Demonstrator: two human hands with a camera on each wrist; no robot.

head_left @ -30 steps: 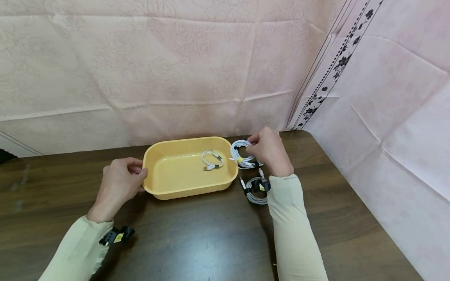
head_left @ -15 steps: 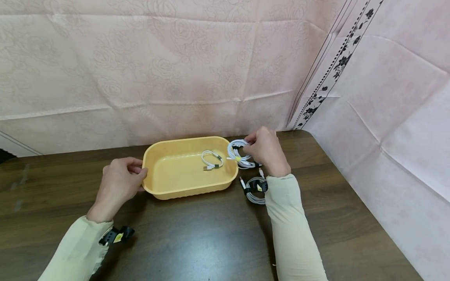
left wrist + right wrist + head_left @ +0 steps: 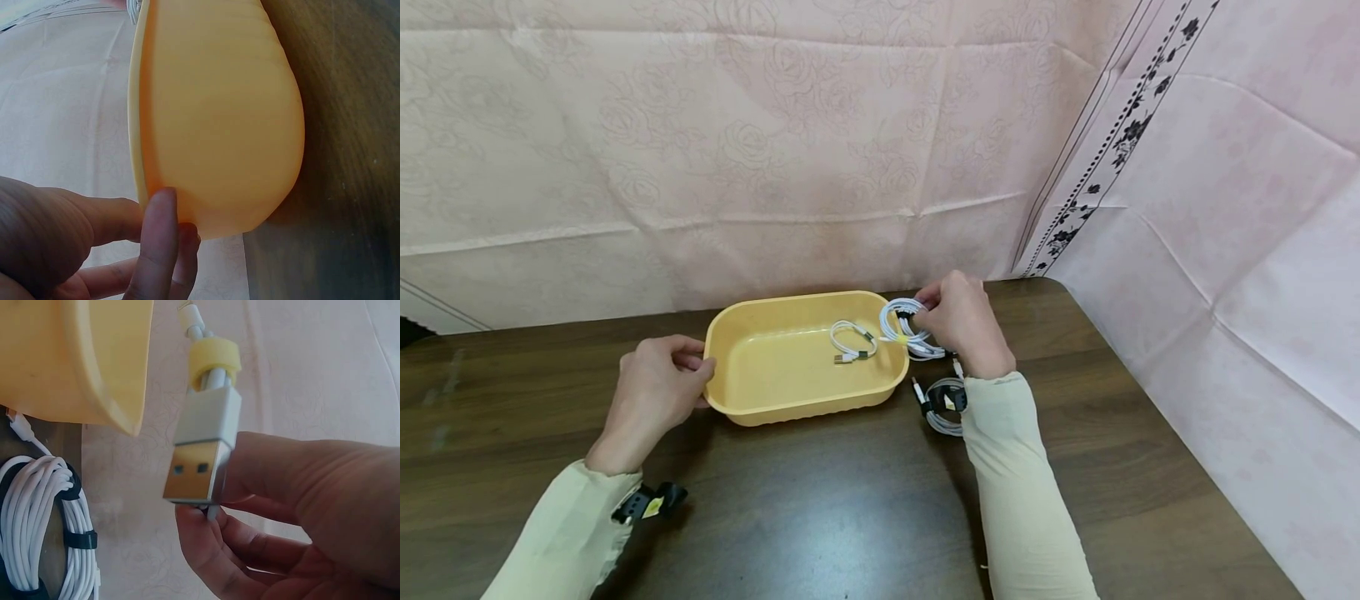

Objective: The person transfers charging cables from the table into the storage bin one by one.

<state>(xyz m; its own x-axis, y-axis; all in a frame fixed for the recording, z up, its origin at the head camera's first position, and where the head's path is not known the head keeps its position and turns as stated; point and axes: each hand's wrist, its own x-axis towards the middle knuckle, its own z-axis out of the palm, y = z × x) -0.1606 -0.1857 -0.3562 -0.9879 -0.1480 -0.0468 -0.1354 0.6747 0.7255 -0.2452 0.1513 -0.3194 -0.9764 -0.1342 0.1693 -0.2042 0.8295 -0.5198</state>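
My left hand (image 3: 658,387) pinches the left rim of the yellow plastic tray (image 3: 805,410), with thumb and fingers on either side of the wall in the left wrist view. At the tray's right end, my right hand (image 3: 962,321) holds a coiled white USB cable (image 3: 887,320) bound with a yellow tie. Its metal USB plug (image 3: 194,470) hangs close to the camera in the right wrist view, and the fingers pinch the coil behind it. From the head, this coil overlaps the right rim. A smaller white USB cable (image 3: 833,337) lies inside the tray.
Right of the tray, a thick white cable coil (image 3: 31,519) with black straps lies on the brown table (image 3: 760,517). Nearer me is another coiled cable (image 3: 942,423), partly hidden by the right wrist strap. A patterned pink cloth (image 3: 737,167) hangs behind the table.
My right hand has moved slightly left with the yellow-tied USB cable, which now overlaps more of the tray's right rim. The left hand and tray stay in place.
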